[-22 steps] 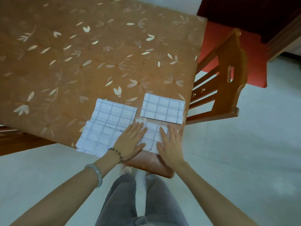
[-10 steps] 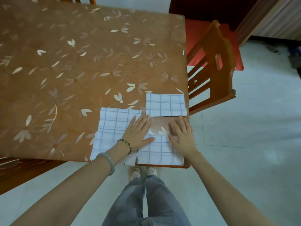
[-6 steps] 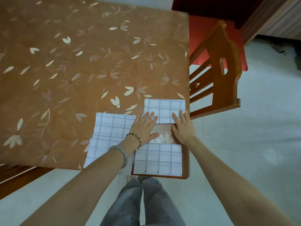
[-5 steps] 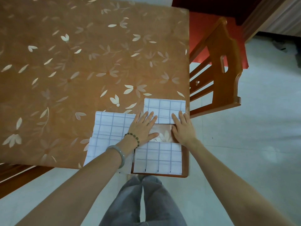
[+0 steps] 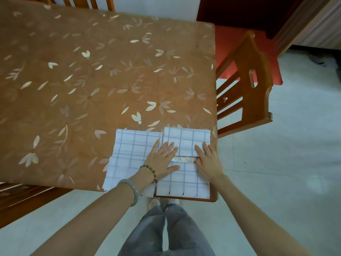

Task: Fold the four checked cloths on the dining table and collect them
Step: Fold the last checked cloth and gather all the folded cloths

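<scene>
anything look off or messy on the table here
Slightly. On the left, the far loose cloth and near loose cloth overlap out of line, and the near one's corner hangs past the table edge. The far folded cloth and near folded cloth on the right lie square.

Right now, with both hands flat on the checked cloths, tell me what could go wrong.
1. The near folded cloth lies right at the table edge; a pull toward the body could drop it on the floor.
2. The larger cloths on the left overhang that edge under the left forearm; a brush could drag them off.
3. The left hand and right hand also rest on the far folded cloth; sliding may rumple its fold.
</scene>
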{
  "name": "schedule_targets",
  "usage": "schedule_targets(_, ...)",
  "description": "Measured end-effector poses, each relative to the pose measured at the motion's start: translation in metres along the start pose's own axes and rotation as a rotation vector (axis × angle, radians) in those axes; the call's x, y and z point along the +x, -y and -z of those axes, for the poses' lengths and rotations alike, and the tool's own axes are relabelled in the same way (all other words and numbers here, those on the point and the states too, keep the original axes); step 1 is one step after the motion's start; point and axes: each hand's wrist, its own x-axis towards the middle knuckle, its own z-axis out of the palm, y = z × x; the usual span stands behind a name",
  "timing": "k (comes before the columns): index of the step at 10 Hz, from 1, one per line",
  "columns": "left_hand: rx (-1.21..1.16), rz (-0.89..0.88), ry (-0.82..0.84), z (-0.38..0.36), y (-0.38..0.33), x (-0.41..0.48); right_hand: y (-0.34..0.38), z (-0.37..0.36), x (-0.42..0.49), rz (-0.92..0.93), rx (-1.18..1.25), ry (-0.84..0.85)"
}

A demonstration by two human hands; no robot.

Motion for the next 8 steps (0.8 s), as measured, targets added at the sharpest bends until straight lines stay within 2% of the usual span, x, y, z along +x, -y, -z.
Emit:
schedule_targets(4, 0.041, -0.007, 0.029, -0.004, 0.001, -0.021, 0.009, 0.000, -0.019, 0.031, -0.048, -0.018)
schedule_targets(7, 0.012, 0.000, 0.045, -0.006, 0.009, -0.032, 0.013, 0.015, -0.029, -0.021, 0.014, -0.015)
schedule_targets(8, -0.042, 0.084, 0.042, 0.011, 0.015, -0.035, 0.024, 0.032, -0.025, 0.010, 0.071, -0.046)
